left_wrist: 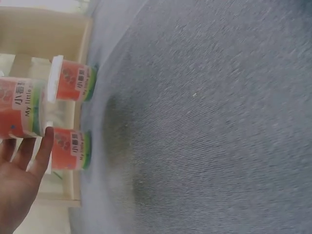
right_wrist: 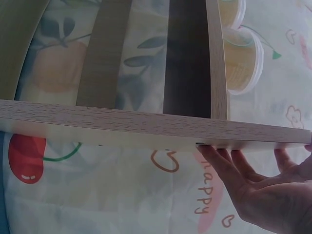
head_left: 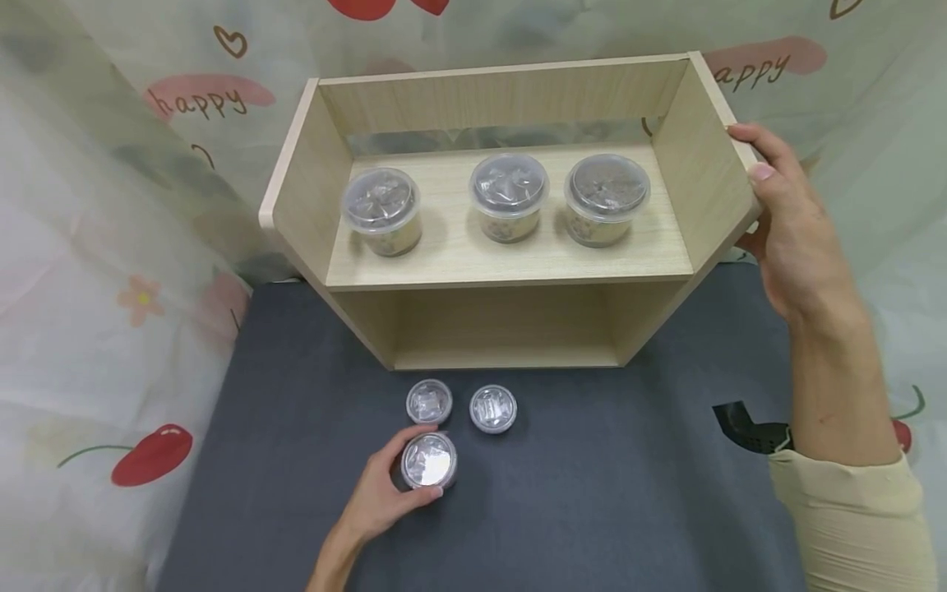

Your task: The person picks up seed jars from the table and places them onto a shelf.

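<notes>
My left hand (head_left: 381,493) holds a small lidded cup (head_left: 429,462) between thumb and fingers, over the dark cloth. In the left wrist view the held cup (left_wrist: 19,107) shows an orange label with a green band. Two like cups stand just beyond it, a left one (head_left: 429,402) and a right one (head_left: 493,409). Up at the right, my right hand (head_left: 795,222) grips the side panel of a light wooden shelf (head_left: 510,279), with thumb on the front edge. Fingertips touch the panel's outer face in the right wrist view (right_wrist: 273,190).
Three larger clear-lidded tubs, left (head_left: 381,210), middle (head_left: 509,197) and right (head_left: 607,197), stand on the shelf's upper board. Below is an open lower compartment (head_left: 506,329). A printed cloth (head_left: 140,329) hangs behind and beside the dark-covered table (head_left: 592,493).
</notes>
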A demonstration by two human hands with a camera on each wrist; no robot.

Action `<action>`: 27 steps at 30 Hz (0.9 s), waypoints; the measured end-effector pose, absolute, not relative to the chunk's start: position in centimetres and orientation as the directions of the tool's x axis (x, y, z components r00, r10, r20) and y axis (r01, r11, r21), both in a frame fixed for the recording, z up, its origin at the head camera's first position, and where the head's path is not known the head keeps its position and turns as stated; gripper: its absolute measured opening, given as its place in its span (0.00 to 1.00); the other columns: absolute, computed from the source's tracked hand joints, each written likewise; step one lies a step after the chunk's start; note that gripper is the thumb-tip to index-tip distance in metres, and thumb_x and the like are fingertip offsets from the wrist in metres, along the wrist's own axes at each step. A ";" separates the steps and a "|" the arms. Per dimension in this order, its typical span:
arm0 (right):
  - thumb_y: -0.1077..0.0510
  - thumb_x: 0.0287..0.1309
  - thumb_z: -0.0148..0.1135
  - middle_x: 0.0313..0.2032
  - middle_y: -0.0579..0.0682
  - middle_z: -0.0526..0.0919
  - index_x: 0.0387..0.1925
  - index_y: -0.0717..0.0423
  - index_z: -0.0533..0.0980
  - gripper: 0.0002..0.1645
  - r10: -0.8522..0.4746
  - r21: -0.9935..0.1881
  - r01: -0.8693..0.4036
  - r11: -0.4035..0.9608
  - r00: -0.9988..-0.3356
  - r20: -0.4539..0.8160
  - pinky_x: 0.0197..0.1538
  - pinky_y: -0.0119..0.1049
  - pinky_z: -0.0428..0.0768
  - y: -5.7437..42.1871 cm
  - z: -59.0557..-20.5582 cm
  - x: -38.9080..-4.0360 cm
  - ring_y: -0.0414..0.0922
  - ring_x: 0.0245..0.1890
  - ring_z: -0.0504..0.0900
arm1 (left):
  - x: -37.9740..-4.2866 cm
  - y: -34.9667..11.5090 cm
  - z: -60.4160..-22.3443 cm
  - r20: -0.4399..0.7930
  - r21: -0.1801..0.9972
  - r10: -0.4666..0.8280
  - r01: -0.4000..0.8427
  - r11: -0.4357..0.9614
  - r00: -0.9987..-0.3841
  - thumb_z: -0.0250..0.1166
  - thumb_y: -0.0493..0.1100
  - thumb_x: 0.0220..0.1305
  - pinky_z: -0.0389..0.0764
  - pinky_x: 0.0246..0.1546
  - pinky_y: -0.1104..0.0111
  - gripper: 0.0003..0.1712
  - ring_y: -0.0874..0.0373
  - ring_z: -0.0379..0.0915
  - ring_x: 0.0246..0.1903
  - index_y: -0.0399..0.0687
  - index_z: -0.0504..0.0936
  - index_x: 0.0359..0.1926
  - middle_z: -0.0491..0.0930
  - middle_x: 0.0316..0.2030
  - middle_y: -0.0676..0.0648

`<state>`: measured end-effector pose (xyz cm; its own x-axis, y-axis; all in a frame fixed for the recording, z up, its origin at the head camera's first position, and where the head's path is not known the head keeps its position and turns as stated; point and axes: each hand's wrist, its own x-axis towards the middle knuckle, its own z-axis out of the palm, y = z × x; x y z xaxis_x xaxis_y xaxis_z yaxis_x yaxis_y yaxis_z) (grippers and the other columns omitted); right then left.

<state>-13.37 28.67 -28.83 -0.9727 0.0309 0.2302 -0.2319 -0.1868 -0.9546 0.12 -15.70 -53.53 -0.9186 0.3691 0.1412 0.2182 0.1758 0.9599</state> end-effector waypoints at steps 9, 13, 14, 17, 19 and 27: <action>0.53 0.72 0.46 0.60 0.54 0.66 0.67 0.47 0.69 0.24 0.031 -0.957 -0.229 -0.177 -0.973 0.228 0.40 0.39 0.74 28.5 -28.9 -13.3 0.51 0.47 0.72 | -0.6 -15.5 -52.6 0.201 0.962 0.389 0.257 0.096 -0.899 0.78 0.28 0.44 0.75 0.52 0.72 0.44 0.56 0.74 0.51 0.37 0.72 0.65 0.76 0.54 0.39; 0.53 0.72 0.46 0.60 0.53 0.65 0.66 0.46 0.69 0.24 0.042 -0.960 -0.228 -0.161 -0.974 0.224 0.40 0.40 0.73 28.5 -28.8 -13.3 0.51 0.48 0.71 | -0.9 -15.7 -52.2 0.152 0.976 0.347 0.196 0.094 -0.925 0.79 0.27 0.43 0.79 0.47 0.72 0.46 0.60 0.77 0.50 0.40 0.72 0.66 0.79 0.53 0.39; 0.53 0.71 0.46 0.60 0.53 0.65 0.66 0.46 0.69 0.24 0.044 -0.961 -0.228 -0.159 -0.974 0.224 0.40 0.40 0.73 28.5 -28.8 -13.3 0.51 0.48 0.71 | -1.0 -15.7 -52.1 0.144 0.977 0.335 0.187 0.099 -0.931 0.79 0.27 0.43 0.79 0.46 0.72 0.45 0.60 0.77 0.50 0.40 0.73 0.65 0.79 0.52 0.39; 0.53 0.72 0.46 0.60 0.53 0.65 0.66 0.46 0.69 0.24 0.047 -0.959 -0.230 -0.164 -0.973 0.225 0.40 0.40 0.73 28.5 -28.8 -13.3 0.51 0.48 0.71 | -1.4 -15.8 -51.9 0.121 0.982 0.302 0.160 0.105 -0.946 0.79 0.27 0.42 0.80 0.45 0.73 0.45 0.61 0.78 0.49 0.41 0.73 0.65 0.80 0.52 0.38; 0.53 0.72 0.46 0.60 0.54 0.66 0.67 0.46 0.69 0.24 0.045 -0.958 -0.230 -0.170 -0.973 0.225 0.40 0.39 0.74 28.5 -28.8 -13.2 0.50 0.48 0.72 | -1.7 -15.8 -51.8 0.133 0.980 0.291 0.170 0.104 -0.947 0.78 0.26 0.43 0.79 0.46 0.73 0.45 0.61 0.78 0.50 0.38 0.73 0.65 0.78 0.55 0.36; 0.53 0.72 0.46 0.60 0.53 0.65 0.66 0.46 0.70 0.24 0.053 -0.955 -0.228 -0.188 -0.974 0.222 0.40 0.39 0.74 28.4 -28.8 -13.2 0.50 0.48 0.71 | -2.8 -15.6 -51.2 0.165 0.977 0.264 0.194 0.089 -0.950 0.77 0.24 0.44 0.77 0.49 0.74 0.46 0.61 0.75 0.55 0.36 0.70 0.67 0.74 0.61 0.35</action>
<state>-13.25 28.37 -28.77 -0.9737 0.0533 0.2217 -0.2278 -0.1877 -0.9554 -2.80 -15.57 -51.20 -0.9502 0.2642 0.1651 0.1945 0.0891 0.9769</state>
